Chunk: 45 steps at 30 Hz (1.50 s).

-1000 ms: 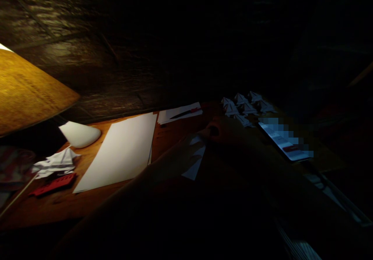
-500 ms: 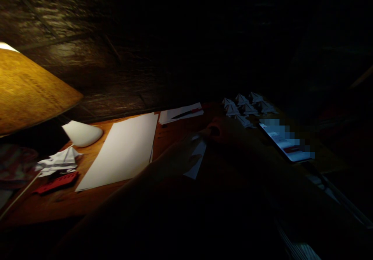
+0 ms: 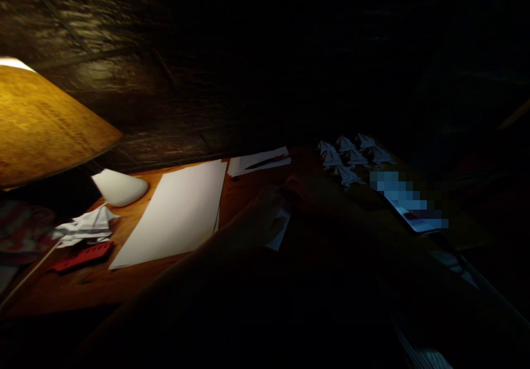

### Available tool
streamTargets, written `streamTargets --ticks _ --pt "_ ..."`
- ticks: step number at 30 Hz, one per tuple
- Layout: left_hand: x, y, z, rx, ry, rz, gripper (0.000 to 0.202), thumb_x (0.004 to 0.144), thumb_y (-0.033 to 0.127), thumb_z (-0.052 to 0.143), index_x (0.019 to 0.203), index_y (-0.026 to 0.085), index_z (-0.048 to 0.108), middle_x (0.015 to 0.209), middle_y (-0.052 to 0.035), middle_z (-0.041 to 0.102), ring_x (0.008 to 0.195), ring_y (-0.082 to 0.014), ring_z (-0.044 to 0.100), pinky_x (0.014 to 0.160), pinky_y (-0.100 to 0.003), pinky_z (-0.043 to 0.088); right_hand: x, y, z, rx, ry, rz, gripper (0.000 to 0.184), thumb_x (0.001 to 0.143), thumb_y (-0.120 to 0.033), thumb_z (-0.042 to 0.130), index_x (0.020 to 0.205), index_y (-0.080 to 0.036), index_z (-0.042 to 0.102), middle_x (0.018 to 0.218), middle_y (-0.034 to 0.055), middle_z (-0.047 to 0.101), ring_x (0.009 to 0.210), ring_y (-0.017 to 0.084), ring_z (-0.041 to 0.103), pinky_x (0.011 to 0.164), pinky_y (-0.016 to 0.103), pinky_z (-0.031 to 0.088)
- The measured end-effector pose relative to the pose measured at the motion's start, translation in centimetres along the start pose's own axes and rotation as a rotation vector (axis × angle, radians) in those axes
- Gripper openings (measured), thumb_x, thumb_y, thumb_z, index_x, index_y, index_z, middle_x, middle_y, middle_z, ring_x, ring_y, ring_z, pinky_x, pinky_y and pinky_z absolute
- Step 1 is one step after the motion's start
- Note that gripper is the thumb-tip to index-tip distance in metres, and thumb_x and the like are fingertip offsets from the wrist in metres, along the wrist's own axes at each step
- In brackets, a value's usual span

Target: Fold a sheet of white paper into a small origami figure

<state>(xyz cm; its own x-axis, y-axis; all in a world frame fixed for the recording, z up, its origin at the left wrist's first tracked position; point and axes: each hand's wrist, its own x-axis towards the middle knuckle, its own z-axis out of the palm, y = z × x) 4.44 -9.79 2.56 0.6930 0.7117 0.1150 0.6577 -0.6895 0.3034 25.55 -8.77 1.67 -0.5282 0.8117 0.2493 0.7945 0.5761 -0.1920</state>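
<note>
The scene is very dark. My left hand [image 3: 259, 220] lies over a small white piece of paper [image 3: 281, 231] on the wooden table [image 3: 83, 286], its fingers pressed onto the paper. My right hand [image 3: 317, 192] is just to the right, its fingers meeting the same paper at the top edge; its shape is lost in shadow. Several small folded white paper figures [image 3: 350, 156] sit together beyond my right hand.
A stack of plain white sheets [image 3: 178, 212] lies left of my hands. Behind it is another sheet with a dark pen [image 3: 265, 162]. A lit lampshade [image 3: 41, 126], a white lamp base [image 3: 120, 188], crumpled folded paper [image 3: 85, 225], a red object [image 3: 80, 256] and a glowing phone [image 3: 414, 206] are around.
My left hand has slid forward over the small paper, covering more of it. My right hand has come down closer to the table beside it.
</note>
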Motion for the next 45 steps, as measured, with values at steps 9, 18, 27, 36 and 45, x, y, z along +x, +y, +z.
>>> streamTargets --ticks 9,18,27,36,45 --pt "0.2 -0.3 0.6 0.04 0.001 0.042 0.035 0.086 0.016 0.061 0.12 0.016 0.056 0.132 -0.0155 0.048 0.123 -0.0338 0.047 0.103 -0.053 0.049 0.2 -0.4 0.1 -0.112 -0.041 0.039 0.039 0.101 -0.031 0.047 0.135 -0.021 0.064 0.129 0.0106 0.062 0.105 0.023 0.061 0.08 0.032 0.049" --pt "0.3 -0.9 1.2 0.04 0.027 0.09 0.034 0.086 0.018 0.06 0.12 0.02 0.056 0.127 -0.0121 0.051 0.118 -0.0309 0.051 0.099 -0.05 0.051 0.3 -1.0 -0.3 -0.123 -0.067 0.081 0.038 0.101 -0.035 0.046 0.131 -0.024 0.067 0.127 0.0098 0.062 0.099 0.022 0.063 0.075 0.03 0.048" --pt "0.5 -1.4 1.5 0.108 0.021 0.092 0.033 0.084 0.019 0.06 0.116 0.017 0.056 0.12 -0.0134 0.054 0.113 -0.03 0.053 0.095 -0.045 0.052 0.4 -1.4 -0.6 -0.104 -0.081 0.134 0.039 0.099 -0.033 0.045 0.132 -0.032 0.066 0.12 0.0074 0.064 0.103 0.023 0.062 0.075 0.032 0.047" --pt "0.0 -0.3 0.0 0.3 -0.028 0.02 0.038 0.091 0.033 0.06 0.126 0.017 0.06 0.114 -0.0148 0.058 0.107 -0.034 0.056 0.092 -0.051 0.049 0.5 -1.3 -1.1 -0.153 -0.086 0.254 0.042 0.104 -0.044 0.038 0.121 -0.031 0.074 0.113 0.0097 0.067 0.097 0.024 0.064 0.08 0.035 0.046" --pt "-0.1 -0.1 0.0 0.414 -0.026 0.003 0.044 0.092 0.04 0.058 0.131 0.019 0.062 0.117 -0.0182 0.058 0.108 -0.0387 0.055 0.09 -0.056 0.047 0.5 -0.4 -0.8 -0.181 -0.029 0.347 0.035 0.099 -0.037 0.047 0.11 -0.023 0.077 0.113 0.0136 0.073 0.098 0.029 0.068 0.087 0.041 0.045"
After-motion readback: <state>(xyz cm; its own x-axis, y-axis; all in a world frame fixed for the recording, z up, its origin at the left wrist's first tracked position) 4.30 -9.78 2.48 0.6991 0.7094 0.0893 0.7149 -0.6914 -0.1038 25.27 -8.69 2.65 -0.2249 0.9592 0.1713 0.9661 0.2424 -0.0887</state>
